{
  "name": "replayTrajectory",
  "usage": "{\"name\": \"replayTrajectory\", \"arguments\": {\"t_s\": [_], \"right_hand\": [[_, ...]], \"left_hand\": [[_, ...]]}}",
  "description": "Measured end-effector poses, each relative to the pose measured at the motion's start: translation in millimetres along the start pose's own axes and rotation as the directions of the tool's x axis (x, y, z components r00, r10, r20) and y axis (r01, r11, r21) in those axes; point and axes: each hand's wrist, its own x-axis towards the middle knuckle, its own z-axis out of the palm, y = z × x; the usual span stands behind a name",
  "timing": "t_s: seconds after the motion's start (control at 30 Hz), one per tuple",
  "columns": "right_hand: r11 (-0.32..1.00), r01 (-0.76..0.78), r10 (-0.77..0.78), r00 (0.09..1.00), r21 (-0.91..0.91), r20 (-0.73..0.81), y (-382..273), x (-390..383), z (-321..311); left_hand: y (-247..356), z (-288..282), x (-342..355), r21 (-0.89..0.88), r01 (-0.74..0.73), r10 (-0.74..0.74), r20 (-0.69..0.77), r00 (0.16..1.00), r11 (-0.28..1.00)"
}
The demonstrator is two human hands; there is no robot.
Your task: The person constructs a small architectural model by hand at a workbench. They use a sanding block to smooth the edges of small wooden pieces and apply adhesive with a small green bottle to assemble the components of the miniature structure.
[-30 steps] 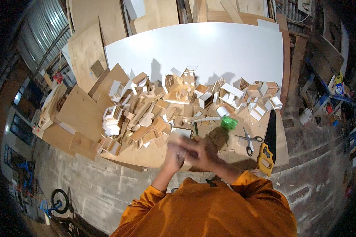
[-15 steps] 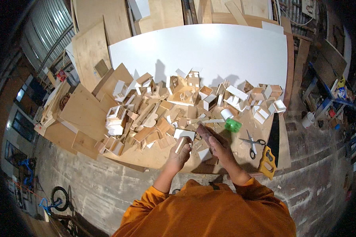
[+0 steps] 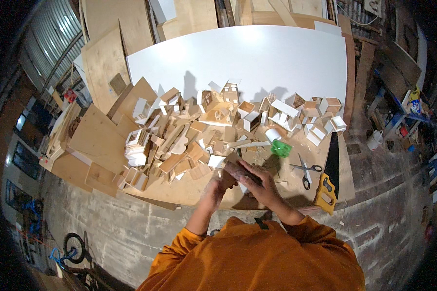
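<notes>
My left hand is closed at the front middle of the wooden bench, around a small pale piece largely hidden by the dark brown block. My right hand grips that block, resembling a sanding block, tilted over my left hand's fingers. A small white piece shows just beyond my hands. Behind them lie wood offcuts and small box-like models. To the right are a green plastic object, black scissors and a yellow-handled handsaw.
A large white board stands behind the models, with plywood sheets leaning behind it. Loose panels are at the left. A bicycle is on the floor at lower left, and a cluttered blue stand is at the right.
My hands were blurred together, then apart half a second ago, a light piece in the left. Now the right hand's block has moved left, over my left hand.
</notes>
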Motion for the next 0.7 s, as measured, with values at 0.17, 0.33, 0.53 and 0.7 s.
{"name": "replayTrajectory", "arguments": {"t_s": [0.17, 0.33, 0.53, 0.7], "right_hand": [[0.955, 0.210, -0.207, 0.978, -0.211, 0.037, -19, 0, 2], [0.923, 0.309, -0.317, 0.948, -0.227, 0.003, -19, 6, 2], [0.870, 0.404, -0.341, 0.908, -0.284, 0.245, -63, -12, 14], [0.841, 0.391, -0.373, 0.920, -0.375, 0.122, -37, 8, 7]], "left_hand": [[-6, 4, -3, 0.177, 0.066, -0.040, -0.149, 0.988, 0.982], [2, 11, -1, 0.739, -0.143, 0.155, 0.052, 0.986, 0.658], [-19, 0, -2, 0.740, -0.225, 0.346, -0.011, 0.938, 0.634], [-12, 27, 5, 0.700, -0.194, 0.380, -0.118, 0.917, 0.687]]}}
